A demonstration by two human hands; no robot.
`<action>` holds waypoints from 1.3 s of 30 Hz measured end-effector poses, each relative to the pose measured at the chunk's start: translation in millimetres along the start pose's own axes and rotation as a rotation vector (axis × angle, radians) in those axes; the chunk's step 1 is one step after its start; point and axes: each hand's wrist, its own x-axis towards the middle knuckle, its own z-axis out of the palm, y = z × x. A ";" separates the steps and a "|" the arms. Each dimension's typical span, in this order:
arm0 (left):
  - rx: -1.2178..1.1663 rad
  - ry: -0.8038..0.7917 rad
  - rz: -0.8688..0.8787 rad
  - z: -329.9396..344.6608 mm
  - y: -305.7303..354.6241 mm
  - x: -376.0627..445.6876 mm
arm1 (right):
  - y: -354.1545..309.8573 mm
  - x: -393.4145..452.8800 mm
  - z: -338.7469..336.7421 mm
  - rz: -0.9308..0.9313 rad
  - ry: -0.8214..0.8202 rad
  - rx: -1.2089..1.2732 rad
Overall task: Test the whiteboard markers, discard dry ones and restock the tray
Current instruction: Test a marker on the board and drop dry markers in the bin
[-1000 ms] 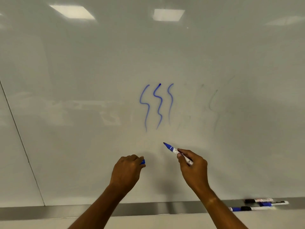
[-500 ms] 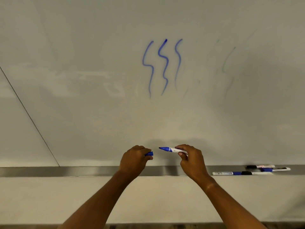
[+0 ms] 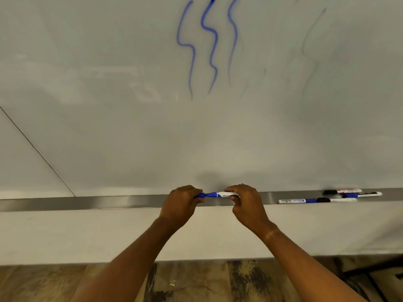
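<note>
- Now, blue marker (image 3: 220,194) held level just in front of the tray (image 3: 109,202), at its middle, white barrel pointing right, blue end pointing left.
- Right hand (image 3: 245,202) pinches the marker barrel, fingers curled round it.
- Left hand (image 3: 182,203) grips the blue cap (image 3: 200,195), fingers curled; cap sits at the marker's tip, can't tell if it is fully seated.
- Both hands just in front of the tray, close together, marker bridging them.
- Tray is a metal ledge along the whiteboard's (image 3: 109,105) lower edge.
- Spare markers (image 3: 327,198) lie on the tray well right of the hands, several, blue and black caps, lying lengthwise.
- Three blue squiggles (image 3: 209,44) on the whiteboard above the tray's middle; fainter grey strokes (image 3: 309,51) right of them.
- Wood-pattern floor (image 3: 196,284) below the tray, under the arms.
</note>
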 end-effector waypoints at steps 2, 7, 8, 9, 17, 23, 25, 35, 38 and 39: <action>-0.002 -0.007 0.000 4.3 -0.7 -2.1 | 1.2 -3.8 3.8 0.016 -0.025 0.000; 0.026 -0.066 0.004 16.4 2.1 -6.9 | 2.0 -11.2 11.5 0.061 -0.081 0.016; 0.026 -0.073 0.002 19.1 1.8 -8.1 | 2.3 -12.6 12.3 0.062 -0.087 0.017; 0.032 -0.085 -0.001 21.9 1.3 -9.5 | 3.0 -14.1 13.2 0.063 -0.093 0.020; 0.053 -0.085 -0.016 31.6 -1.2 -16.4 | -1.0 -16.7 19.8 -0.012 -0.061 -0.027; -0.011 -0.020 0.035 41.2 37.3 -21.5 | -11.5 -8.8 25.9 -0.056 -0.025 0.048; 0.033 -0.006 0.030 39.5 30.7 -23.4 | -3.4 -6.8 23.9 -0.044 0.024 0.024; 0.090 -0.054 -0.049 43.7 11.0 -35.1 | 63.1 -16.8 -41.7 0.211 0.102 -0.029; 0.127 -0.108 -0.001 59.1 23.1 -31.0 | 77.5 -45.1 -49.5 0.294 0.112 -0.084; 0.125 -0.119 0.003 64.3 29.8 -29.5 | 79.9 -55.5 -48.7 0.327 0.102 -0.117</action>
